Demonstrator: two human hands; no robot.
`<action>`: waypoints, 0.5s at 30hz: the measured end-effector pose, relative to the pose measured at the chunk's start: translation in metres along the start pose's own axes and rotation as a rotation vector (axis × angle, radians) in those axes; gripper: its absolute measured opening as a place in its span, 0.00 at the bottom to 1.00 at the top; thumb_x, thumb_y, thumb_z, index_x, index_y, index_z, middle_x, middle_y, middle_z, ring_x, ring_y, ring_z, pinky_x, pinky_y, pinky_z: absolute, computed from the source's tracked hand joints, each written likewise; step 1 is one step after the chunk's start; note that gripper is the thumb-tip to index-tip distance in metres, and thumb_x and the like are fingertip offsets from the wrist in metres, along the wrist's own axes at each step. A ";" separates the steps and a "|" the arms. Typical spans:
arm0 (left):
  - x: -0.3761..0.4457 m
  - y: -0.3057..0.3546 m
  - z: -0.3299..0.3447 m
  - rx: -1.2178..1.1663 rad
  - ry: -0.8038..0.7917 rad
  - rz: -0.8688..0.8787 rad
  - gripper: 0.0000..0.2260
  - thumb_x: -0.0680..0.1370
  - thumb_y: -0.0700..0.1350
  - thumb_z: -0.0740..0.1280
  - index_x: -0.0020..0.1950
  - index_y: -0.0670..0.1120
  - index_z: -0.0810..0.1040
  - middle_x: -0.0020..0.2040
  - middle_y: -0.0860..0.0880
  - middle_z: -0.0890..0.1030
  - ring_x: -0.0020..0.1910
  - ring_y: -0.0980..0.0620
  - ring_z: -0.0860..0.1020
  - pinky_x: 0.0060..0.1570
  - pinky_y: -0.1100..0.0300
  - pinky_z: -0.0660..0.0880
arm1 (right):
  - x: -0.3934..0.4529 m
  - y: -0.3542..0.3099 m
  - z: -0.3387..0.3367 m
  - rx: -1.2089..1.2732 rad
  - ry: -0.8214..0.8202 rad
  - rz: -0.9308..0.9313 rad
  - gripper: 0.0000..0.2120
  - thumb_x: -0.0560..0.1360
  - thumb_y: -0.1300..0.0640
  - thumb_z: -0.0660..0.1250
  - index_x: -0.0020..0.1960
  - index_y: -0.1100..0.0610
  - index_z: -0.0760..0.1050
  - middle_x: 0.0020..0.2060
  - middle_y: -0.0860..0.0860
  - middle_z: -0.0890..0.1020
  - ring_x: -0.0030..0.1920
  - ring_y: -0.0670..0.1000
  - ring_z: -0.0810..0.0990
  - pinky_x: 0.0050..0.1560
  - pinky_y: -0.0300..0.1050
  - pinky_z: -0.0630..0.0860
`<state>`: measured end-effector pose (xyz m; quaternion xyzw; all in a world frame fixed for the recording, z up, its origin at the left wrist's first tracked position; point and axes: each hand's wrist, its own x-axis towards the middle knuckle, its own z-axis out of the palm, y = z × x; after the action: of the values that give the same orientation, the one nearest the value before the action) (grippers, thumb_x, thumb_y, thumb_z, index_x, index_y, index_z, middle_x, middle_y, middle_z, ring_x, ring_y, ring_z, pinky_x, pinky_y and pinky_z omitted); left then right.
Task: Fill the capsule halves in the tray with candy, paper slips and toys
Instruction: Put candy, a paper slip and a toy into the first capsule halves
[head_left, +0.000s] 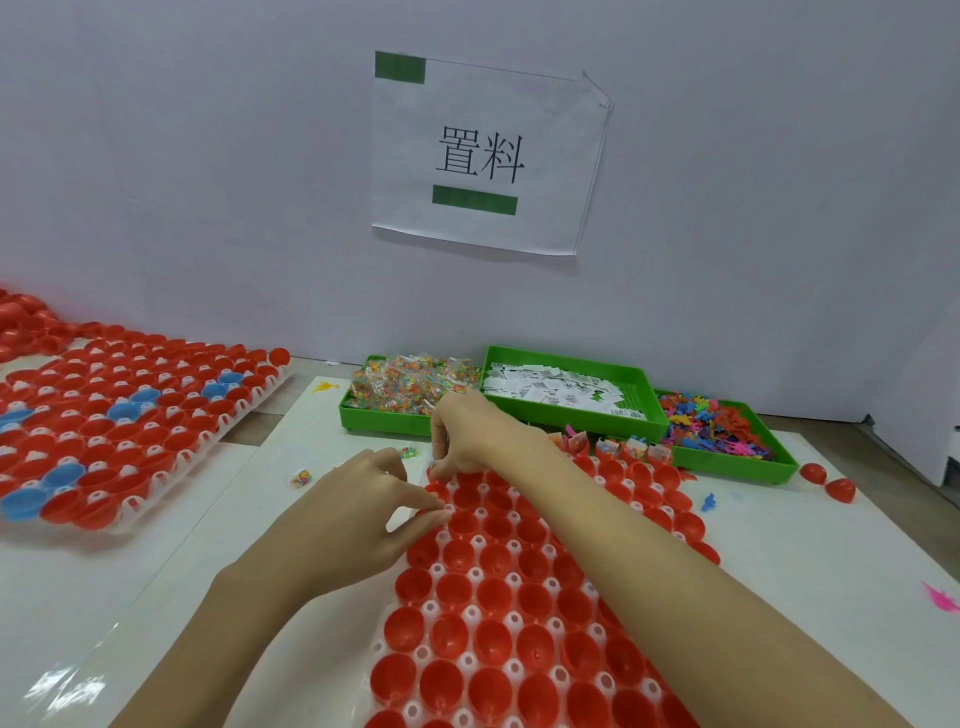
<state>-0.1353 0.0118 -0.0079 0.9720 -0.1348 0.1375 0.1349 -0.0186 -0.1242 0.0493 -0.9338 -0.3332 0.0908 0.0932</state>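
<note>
Now | left hand (363, 512): fingertips pinched at tray (470, 616) edge | right hand (470, 434): curled, contents unclear.

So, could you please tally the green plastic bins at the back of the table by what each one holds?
Green plastic bin of wrapped candy: 1
Green plastic bin of white paper slips: 1
Green plastic bin of small colourful plastic toys: 1
Total: 3 bins
</note>
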 end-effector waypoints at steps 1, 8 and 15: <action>0.000 0.000 0.000 -0.006 0.002 0.004 0.15 0.80 0.67 0.58 0.62 0.70 0.79 0.48 0.56 0.74 0.51 0.60 0.73 0.38 0.75 0.58 | -0.002 0.002 -0.003 0.013 0.003 -0.001 0.08 0.73 0.58 0.78 0.50 0.61 0.86 0.48 0.56 0.87 0.48 0.52 0.84 0.51 0.46 0.81; 0.002 0.002 -0.002 -0.007 0.046 0.106 0.12 0.81 0.59 0.64 0.57 0.61 0.86 0.47 0.60 0.83 0.51 0.59 0.76 0.43 0.75 0.61 | -0.010 0.014 -0.013 0.111 -0.020 -0.058 0.06 0.76 0.58 0.75 0.52 0.58 0.87 0.47 0.54 0.88 0.49 0.50 0.86 0.50 0.41 0.80; 0.004 0.000 -0.001 -0.066 0.012 0.113 0.14 0.82 0.58 0.64 0.58 0.56 0.86 0.55 0.62 0.79 0.53 0.65 0.70 0.51 0.76 0.63 | -0.010 0.020 0.004 0.141 0.125 -0.082 0.06 0.74 0.59 0.78 0.48 0.61 0.87 0.45 0.55 0.87 0.46 0.50 0.84 0.51 0.43 0.81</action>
<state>-0.1320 0.0112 -0.0061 0.9570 -0.1930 0.1462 0.1596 -0.0155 -0.1455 0.0419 -0.9144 -0.3574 0.0519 0.1828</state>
